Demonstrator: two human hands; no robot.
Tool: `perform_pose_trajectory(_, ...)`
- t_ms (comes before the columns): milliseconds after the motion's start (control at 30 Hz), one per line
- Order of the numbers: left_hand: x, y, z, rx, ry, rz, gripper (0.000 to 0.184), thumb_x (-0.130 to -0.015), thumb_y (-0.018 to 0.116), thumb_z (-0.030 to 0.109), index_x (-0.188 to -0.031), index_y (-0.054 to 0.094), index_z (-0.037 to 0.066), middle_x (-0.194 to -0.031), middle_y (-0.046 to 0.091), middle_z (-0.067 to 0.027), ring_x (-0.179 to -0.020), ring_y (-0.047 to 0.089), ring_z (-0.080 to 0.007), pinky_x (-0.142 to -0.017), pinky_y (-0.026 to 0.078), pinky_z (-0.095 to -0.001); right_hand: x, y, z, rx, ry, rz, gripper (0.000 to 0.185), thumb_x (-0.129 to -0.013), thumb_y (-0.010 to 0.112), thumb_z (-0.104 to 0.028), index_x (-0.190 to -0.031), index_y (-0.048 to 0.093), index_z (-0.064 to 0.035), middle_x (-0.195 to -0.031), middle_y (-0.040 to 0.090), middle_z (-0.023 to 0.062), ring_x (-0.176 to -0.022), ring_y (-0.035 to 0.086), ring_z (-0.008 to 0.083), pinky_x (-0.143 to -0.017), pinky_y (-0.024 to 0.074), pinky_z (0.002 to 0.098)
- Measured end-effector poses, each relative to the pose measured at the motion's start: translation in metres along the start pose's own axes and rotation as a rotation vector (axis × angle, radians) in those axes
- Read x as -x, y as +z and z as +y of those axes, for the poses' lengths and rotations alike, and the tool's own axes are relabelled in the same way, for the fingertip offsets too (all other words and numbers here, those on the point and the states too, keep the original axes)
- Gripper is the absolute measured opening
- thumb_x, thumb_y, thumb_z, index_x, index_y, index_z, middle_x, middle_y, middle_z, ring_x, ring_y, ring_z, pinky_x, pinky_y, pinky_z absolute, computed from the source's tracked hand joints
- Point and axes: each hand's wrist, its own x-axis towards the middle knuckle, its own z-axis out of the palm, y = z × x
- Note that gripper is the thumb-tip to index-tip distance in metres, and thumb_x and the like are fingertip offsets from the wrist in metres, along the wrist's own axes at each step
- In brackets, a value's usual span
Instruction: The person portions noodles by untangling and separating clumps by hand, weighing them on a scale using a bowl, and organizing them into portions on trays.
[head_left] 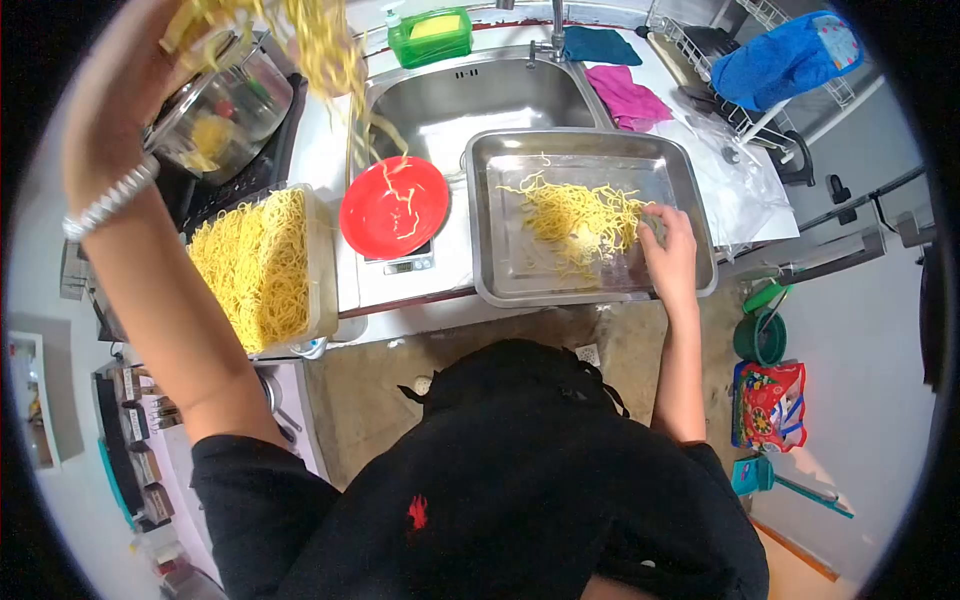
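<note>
My left hand (145, 50) is raised at the upper left, partly cut off by the view's edge, closed on a bunch of yellow noodles (325, 45). Long strands dangle from it toward a red plate (365, 210), which sits on a small digital scale (408, 264) and bears a few loose strands. In the large metal tray (630, 290) lies a loose heap of noodles (575, 215). My right hand (670, 250) reaches over the tray's right side, its curled fingers closed at the heap's edge. A clear plastic container (322, 265) packed with noodles stands left of the plate.
Behind the tray is a steel sink (400, 100) with a faucet (556, 35). A shiny pot (225, 110) stands at the left. A green soap holder (430, 45), a teal cloth (600, 46) and a pink cloth (625, 97) lie around the sink. A dish rack (690, 50) stands at the right.
</note>
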Motion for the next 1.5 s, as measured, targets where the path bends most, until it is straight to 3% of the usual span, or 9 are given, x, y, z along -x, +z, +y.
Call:
perform_pose_trajectory(100, 0.033, 0.024, -0.063, -0.078, -0.359, 0.085, 0.013, -0.085, 0.061, 0.017, -0.087, 0.066, 0.005, -0.073, 0.063, 0.0028, -0.062, 0.056, -0.0059, -0.06, 0.047, -0.0221, 0.009, -0.002, -0.005, -0.05, -0.007, 0.04, 0.025, -0.082, 0.061, -0.01, -0.106, 0.061, -0.0035, -0.105, 0.058, 0.0166, -0.103, 0.055, 0.0345, -0.091, 0.042, 0.0399)
perform_pose_trajectory(233, 0.104, 0.083, -0.132, -0.397, -0.657, -0.21, 0.019, -0.087, 0.062, 0.015, -0.101, 0.067, 0.004, -0.08, 0.064, -0.0015, -0.074, 0.059, -0.0062, -0.066, 0.048, -0.0254, 0.019, -0.007, -0.016, -0.088, 0.017, 0.103, 0.027, -0.082, 0.061, -0.008, -0.109, 0.061, -0.0036, -0.108, 0.059, 0.0157, -0.105, 0.055, 0.0325, -0.093, 0.042, 0.0383)
perform_pose_trajectory(400, 0.16, 0.097, -0.127, -0.099, -0.805, 0.287, 0.024, -0.086, 0.061, 0.007, -0.108, 0.066, 0.001, -0.088, 0.064, -0.0048, -0.078, 0.061, -0.0097, -0.07, 0.052, -0.0246, 0.033, -0.013, -0.024, -0.115, 0.053, 0.158, 0.026, -0.083, 0.06, -0.005, -0.109, 0.061, -0.0034, -0.107, 0.059, 0.0143, -0.103, 0.057, 0.029, -0.09, 0.0443, 0.0365)
perform_pose_trajectory(800, 0.211, 0.069, -0.088, -0.153, -0.801, 0.604, 0.02, -0.088, 0.062, 0.008, -0.105, 0.066, -0.001, -0.094, 0.065, -0.0044, -0.081, 0.06, -0.008, -0.066, 0.052, -0.0223, 0.04, 0.005, -0.031, -0.138, 0.038, 0.149, 0.021, -0.083, 0.058, -0.001, -0.103, 0.063, -0.0018, -0.102, 0.061, 0.014, -0.097, 0.058, 0.0271, -0.088, 0.0451, 0.0348)
perform_pose_trajectory(967, 0.187, 0.099, -0.122, -0.342, -0.747, 0.393, 0.02, -0.086, 0.063, 0.014, -0.097, 0.07, -0.001, -0.075, 0.066, -0.0059, -0.066, 0.06, -0.0113, -0.062, 0.049, -0.0256, 0.039, 0.012, -0.037, -0.132, 0.006, 0.111, 0.02, -0.083, 0.058, -0.001, -0.102, 0.064, -0.0019, -0.102, 0.061, 0.0139, -0.096, 0.058, 0.0288, -0.088, 0.0441, 0.0348)
perform_pose_trajectory(1033, 0.169, 0.125, -0.143, -0.587, -0.7, 0.191, 0.024, -0.08, 0.066, 0.021, -0.092, 0.071, 0.001, -0.077, 0.068, -0.0209, -0.074, 0.068, -0.0321, -0.071, 0.053, -0.0381, 0.038, 0.014, -0.038, -0.152, -0.022, 0.104, 0.02, -0.083, 0.058, -0.002, -0.102, 0.064, -0.0021, -0.102, 0.061, 0.0138, -0.096, 0.058, 0.0293, -0.088, 0.0439, 0.0349)
perform_pose_trajectory(1200, 0.142, 0.152, -0.155, -0.301, -0.713, -0.09, 0.021, -0.083, 0.065, 0.012, -0.098, 0.071, -0.001, -0.08, 0.071, -0.0169, -0.073, 0.07, -0.019, -0.069, 0.054, -0.0318, 0.038, 0.006, -0.042, -0.182, -0.035, 0.141, 0.019, -0.084, 0.059, -0.002, -0.103, 0.064, -0.0023, -0.103, 0.061, 0.0133, -0.097, 0.058, 0.027, -0.088, 0.0445, 0.0348)
perform_pose_trajectory(1300, 0.135, 0.123, -0.169, -0.388, -0.647, 0.101, 0.02, -0.085, 0.063, 0.011, -0.099, 0.072, 0.0, -0.078, 0.071, -0.0144, -0.07, 0.067, -0.0126, -0.065, 0.054, -0.0296, 0.043, -0.002, -0.031, -0.182, 0.013, 0.169, 0.018, -0.085, 0.059, -0.003, -0.102, 0.064, -0.0026, -0.103, 0.062, 0.0126, -0.098, 0.058, 0.0254, -0.088, 0.0448, 0.0343)
perform_pose_trajectory(1500, 0.146, 0.102, -0.2, -1.041, -0.519, -0.141, 0.021, -0.072, 0.07, 0.009, -0.093, 0.074, 0.006, -0.086, 0.069, -0.0163, -0.077, 0.067, -0.0298, -0.076, 0.053, -0.0401, 0.05, -0.008, -0.013, -0.212, 0.068, 0.217, 0.017, -0.086, 0.059, -0.003, -0.101, 0.065, -0.003, -0.104, 0.061, 0.0109, -0.099, 0.058, 0.0241, -0.088, 0.0447, 0.0328)
